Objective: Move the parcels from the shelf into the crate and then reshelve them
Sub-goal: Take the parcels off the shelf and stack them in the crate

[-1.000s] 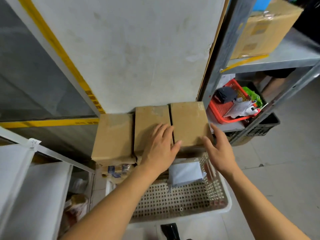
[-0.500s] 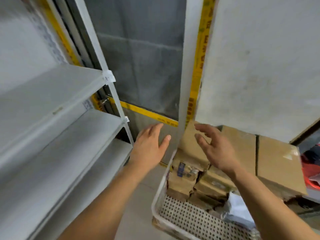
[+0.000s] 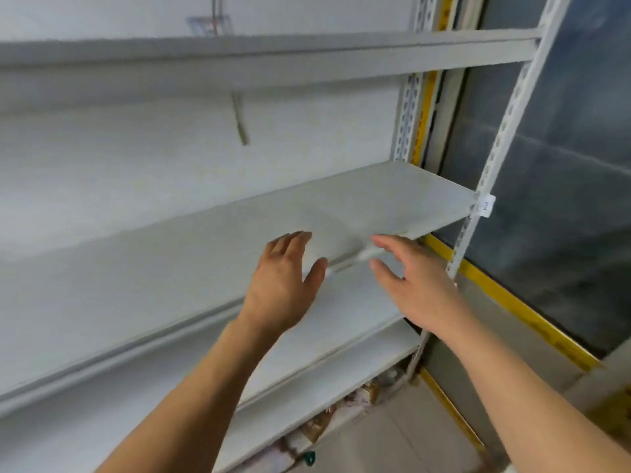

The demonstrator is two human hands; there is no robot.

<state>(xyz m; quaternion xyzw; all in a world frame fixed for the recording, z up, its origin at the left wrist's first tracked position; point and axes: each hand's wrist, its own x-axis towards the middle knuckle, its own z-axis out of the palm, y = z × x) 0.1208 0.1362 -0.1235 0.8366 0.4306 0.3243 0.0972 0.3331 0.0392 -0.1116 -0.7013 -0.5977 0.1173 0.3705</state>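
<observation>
While both forearms reach up from the bottom edge of the view, the left hand (image 3: 285, 285) and the right hand (image 3: 415, 285) hang side by side in front of a white metal shelf unit, a small gap between them. Neither holds anything: the left hand's fingers are straight and close together with the thumb spread toward the right, and the right hand's fingers are loosely extended, slightly bent, palm turned toward the left hand. Both hands sit at the front edge of the middle shelf (image 3: 205, 247), though whether the fingertips touch that edge cannot be told, since the picture is blurred there. Below the hands a lower shelf (image 3: 327, 339) runs off to the left, bare where it shows. Under that, near the floor, a few brownish and pale packages (image 3: 355, 399) show beneath the lowest board; they are too blurred to say whether they are parcels. No crate is in view. To the right, a perforated white upright post (image 3: 505, 131) carries a small white label (image 3: 485, 206) at the corner of the middle shelf. Farther back a top shelf (image 3: 273, 56) crosses the view above. Beyond the post, on the right, lies a dark grey wall panel (image 3: 563, 199) bordered by a yellow strip (image 3: 505, 298) slanting down toward the pale tiled floor (image 3: 392, 445).
</observation>
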